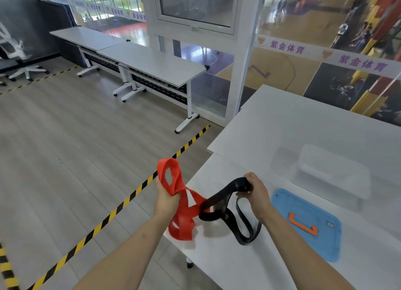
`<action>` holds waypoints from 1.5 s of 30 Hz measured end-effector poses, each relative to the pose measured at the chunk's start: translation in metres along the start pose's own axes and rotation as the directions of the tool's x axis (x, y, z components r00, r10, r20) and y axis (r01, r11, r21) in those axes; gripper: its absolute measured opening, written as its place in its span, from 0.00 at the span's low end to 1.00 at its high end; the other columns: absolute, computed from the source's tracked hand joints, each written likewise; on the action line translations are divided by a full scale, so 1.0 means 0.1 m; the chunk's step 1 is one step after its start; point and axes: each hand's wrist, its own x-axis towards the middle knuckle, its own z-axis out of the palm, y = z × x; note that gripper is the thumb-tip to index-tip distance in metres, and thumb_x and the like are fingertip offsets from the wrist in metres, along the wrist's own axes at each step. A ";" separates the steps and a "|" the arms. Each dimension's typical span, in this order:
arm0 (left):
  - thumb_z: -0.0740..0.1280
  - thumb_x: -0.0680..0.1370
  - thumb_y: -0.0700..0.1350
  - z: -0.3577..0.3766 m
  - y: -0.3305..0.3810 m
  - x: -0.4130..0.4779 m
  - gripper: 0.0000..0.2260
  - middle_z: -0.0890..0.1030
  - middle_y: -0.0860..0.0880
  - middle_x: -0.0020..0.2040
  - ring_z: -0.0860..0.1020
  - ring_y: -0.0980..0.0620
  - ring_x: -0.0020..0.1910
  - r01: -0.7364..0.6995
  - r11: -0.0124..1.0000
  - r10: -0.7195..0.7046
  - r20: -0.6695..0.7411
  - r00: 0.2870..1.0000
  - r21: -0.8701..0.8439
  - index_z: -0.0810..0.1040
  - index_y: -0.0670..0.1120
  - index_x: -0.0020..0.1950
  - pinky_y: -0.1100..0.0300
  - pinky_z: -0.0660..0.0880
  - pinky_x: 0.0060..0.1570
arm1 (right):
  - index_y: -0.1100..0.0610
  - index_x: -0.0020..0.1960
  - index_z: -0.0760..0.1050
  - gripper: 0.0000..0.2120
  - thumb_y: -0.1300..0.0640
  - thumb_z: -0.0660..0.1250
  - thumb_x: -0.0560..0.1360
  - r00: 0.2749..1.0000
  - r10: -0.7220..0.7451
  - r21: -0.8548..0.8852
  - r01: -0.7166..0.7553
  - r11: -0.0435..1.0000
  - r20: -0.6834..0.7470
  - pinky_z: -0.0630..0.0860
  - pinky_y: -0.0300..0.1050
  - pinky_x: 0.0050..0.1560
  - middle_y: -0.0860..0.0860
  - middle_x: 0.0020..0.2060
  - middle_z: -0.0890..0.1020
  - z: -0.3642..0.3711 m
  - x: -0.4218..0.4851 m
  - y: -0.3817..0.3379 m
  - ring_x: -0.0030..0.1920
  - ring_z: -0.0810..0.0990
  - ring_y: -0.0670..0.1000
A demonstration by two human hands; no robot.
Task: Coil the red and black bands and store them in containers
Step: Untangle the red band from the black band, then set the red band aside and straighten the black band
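Note:
A wide red band (pixel 184 211) hangs in loose loops over the near-left corner of the white table (pixel 271 133), with my left hand (pixel 166 197) shut on its upper part. A narrower black band (pixel 236 220) is looped through the red one where they cross. My right hand (pixel 256 194) grips the black band's top, and its lower loops rest on the table. A clear plastic container (pixel 332 172) stands to the right, farther back on the table. A blue lid (pixel 308 224) with an orange handle lies flat in front of it.
The table's left edge drops to a wooden floor marked with yellow-and-black tape (pixel 121 205). Two long white tables (pixel 152 61) stand along the glass wall at the back. A white office chair (pixel 15 50) is at the far left.

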 end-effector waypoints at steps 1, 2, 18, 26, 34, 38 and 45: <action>0.72 0.78 0.45 -0.02 0.00 0.01 0.41 0.77 0.50 0.61 0.82 0.45 0.50 0.023 0.999 -0.023 -0.019 1.000 -0.028 0.48 0.63 0.79 0.49 0.83 0.42 | 0.58 0.42 0.70 0.13 0.63 0.54 0.84 1.000 0.012 0.015 -0.012 1.000 -0.012 0.76 0.47 0.44 0.49 0.33 0.77 -0.02 0.02 0.01 0.39 0.76 0.52; 0.73 0.77 0.47 -0.03 -0.01 0.03 0.41 0.78 0.49 0.61 0.83 0.44 0.50 0.049 0.998 -0.051 -0.034 0.998 -0.049 0.48 0.63 0.79 0.45 0.84 0.45 | 0.58 0.42 0.70 0.13 0.63 0.53 0.84 1.000 0.019 0.007 -0.019 1.000 -0.014 0.75 0.48 0.43 0.50 0.33 0.76 -0.03 0.04 0.04 0.39 0.75 0.52; 0.65 0.83 0.41 -0.09 0.36 -0.03 0.30 0.78 0.55 0.61 0.81 0.55 0.51 -0.181 0.979 0.172 -0.089 0.981 -0.096 0.58 0.66 0.77 0.59 0.79 0.44 | 0.49 0.44 0.73 0.07 0.57 0.68 0.80 0.951 0.171 -0.905 0.175 0.388 0.257 0.77 0.47 0.54 0.49 0.54 0.77 -0.14 0.08 1.43 0.50 0.80 0.51; 0.56 0.83 0.33 -0.04 0.27 -0.10 0.25 0.82 0.61 0.57 0.81 0.55 0.57 -0.195 0.971 0.201 0.032 0.979 -0.138 0.80 0.63 0.59 0.63 0.77 0.53 | 0.48 0.59 0.77 0.09 0.57 0.67 0.80 0.968 0.168 -0.833 0.065 0.549 0.187 0.76 0.42 0.57 0.48 0.58 0.80 -0.17 -0.09 1.45 0.55 0.79 0.48; 0.57 0.81 0.32 0.48 0.29 -0.44 0.25 0.83 0.61 0.59 0.81 0.58 0.59 -0.265 0.946 0.305 0.245 0.920 -0.185 0.81 0.60 0.61 0.58 0.78 0.62 | 0.48 0.56 0.80 0.08 0.59 0.67 0.81 0.985 -0.067 -0.443 -0.009 0.897 -0.157 0.76 0.39 0.55 0.41 0.55 0.84 -0.37 -0.48 0.74 0.54 0.82 0.40; 0.58 0.79 0.30 1.00 0.26 -0.77 0.26 0.84 0.60 0.59 0.81 0.61 0.58 -0.248 0.948 0.313 0.431 0.846 -0.201 0.82 0.58 0.61 0.59 0.77 0.64 | 0.42 0.60 0.76 0.14 0.60 0.66 0.82 0.950 -0.095 -0.280 0.008 0.960 -0.298 0.81 0.48 0.59 0.45 0.58 0.84 -0.65 -0.90 0.69 0.58 0.85 0.50; 0.58 0.78 0.28 1.91 -0.03 -1.60 0.24 0.85 0.52 0.58 0.82 0.52 0.59 -0.115 0.967 0.238 0.649 0.723 -0.226 0.82 0.54 0.59 0.55 0.77 0.65 | 0.40 0.67 0.74 0.20 0.62 0.64 0.82 0.855 0.000 -0.188 -0.115 0.975 -0.519 0.82 0.50 0.59 0.48 0.60 0.84 -1.37 -1.82 0.91 0.58 0.85 0.50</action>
